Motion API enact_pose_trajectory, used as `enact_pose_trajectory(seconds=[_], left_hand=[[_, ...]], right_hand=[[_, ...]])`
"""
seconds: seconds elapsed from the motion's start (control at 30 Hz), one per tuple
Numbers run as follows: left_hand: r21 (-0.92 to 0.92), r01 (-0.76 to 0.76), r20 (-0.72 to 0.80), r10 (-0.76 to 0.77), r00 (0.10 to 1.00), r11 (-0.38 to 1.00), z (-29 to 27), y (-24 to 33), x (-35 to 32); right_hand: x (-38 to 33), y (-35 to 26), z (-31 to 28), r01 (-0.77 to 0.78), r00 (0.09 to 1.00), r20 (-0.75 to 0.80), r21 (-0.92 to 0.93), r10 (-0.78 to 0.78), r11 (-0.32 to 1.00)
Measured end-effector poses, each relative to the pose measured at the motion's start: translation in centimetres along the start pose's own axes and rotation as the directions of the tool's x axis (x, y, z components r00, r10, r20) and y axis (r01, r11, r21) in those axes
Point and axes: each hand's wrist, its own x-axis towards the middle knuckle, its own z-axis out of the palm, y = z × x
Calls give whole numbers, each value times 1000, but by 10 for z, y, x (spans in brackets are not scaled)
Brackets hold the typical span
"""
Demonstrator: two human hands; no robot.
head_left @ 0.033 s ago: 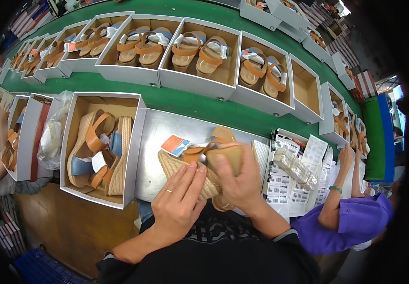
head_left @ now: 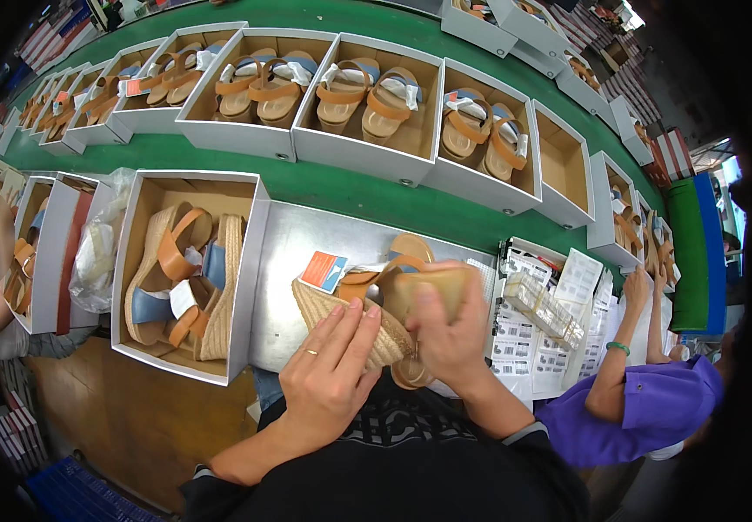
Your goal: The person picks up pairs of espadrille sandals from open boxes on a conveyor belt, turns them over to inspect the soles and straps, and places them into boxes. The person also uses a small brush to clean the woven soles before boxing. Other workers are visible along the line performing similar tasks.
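Observation:
My left hand (head_left: pixel 328 365) lies over the woven wedge of a sandal (head_left: pixel 315 300), fingers pressed along its side, holding it above the metal tray. An orange-and-blue tag (head_left: pixel 324 271) hangs at the sandal's upper end. In my right hand (head_left: pixel 450 339) is a tan block (head_left: pixel 406 291), thumb on its face, close against the sandal's far end; whether they touch is hidden. The hand and block are blurred. Behind them lies another sandal (head_left: pixel 412 246), partly covered by the block and my hands.
An open box (head_left: pixel 258 235) with a pair of wedge sandals stands left of the metal tray (head_left: pixel 276 326). Label sheets and a bundled stack (head_left: pixel 543 309) lie right. Boxed sandals line the green table (head_left: pixel 324 187). A co-worker in purple (head_left: pixel 645 409) works at the right.
My right hand has shifted slightly right with the tan block. The tag has tipped a little more upright. My left hand stays on the sandal.

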Motion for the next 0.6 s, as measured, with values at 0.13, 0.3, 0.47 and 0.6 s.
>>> enact_pose_trajectory(seconds=[0.13,0.3,0.47,0.6], left_hand=[[2,60,-69,-60,996,998,0,-5,2],[12,45,-66,-44,997,999,2,-9,8],[18,31,-67,-30,997,999,1,-9,6],[37,-63,21,63,998,997,5,-7,2]], right_hand=[[-15,7,-7,59,995,-93,383,-25,922],[-29,36,-4,287,953,35,201,-300,937],[-23,31,0,372,927,42,39,-373,927],[-10,12,4,101,995,30,-98,-98,990]])
